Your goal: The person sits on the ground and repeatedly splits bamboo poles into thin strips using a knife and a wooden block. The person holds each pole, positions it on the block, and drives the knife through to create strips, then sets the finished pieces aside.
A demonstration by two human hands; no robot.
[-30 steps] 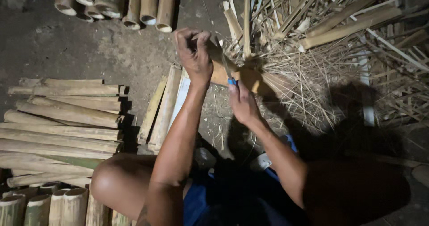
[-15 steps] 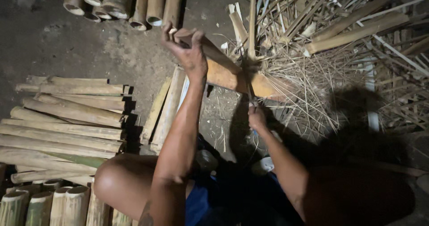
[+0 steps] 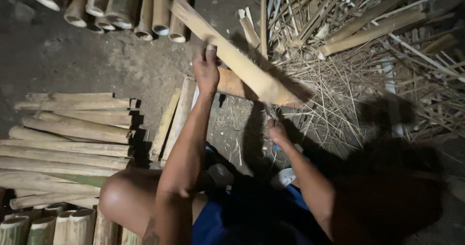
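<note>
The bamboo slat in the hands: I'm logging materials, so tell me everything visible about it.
The bamboo slat is a long, flat, pale tan split piece with a fibrous face. It slants from upper left, near the round bamboo tubes, down to the right over the heap of shavings. The left hand grips its middle; the right hand sits below its lower end, contact unclear.

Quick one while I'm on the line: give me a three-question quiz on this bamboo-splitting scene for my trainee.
1. True or false: the left hand grips the split bamboo slat.
2. Where do the whole bamboo tubes lie? A) top left B) bottom right C) on the person's knee
3. Fill in: the right hand sits below the slat's lower end, beside the heap of thin ____.

Key: 1 true; 2 A; 3 slivers. The stacked split slats lie to the left on the ground.
</note>
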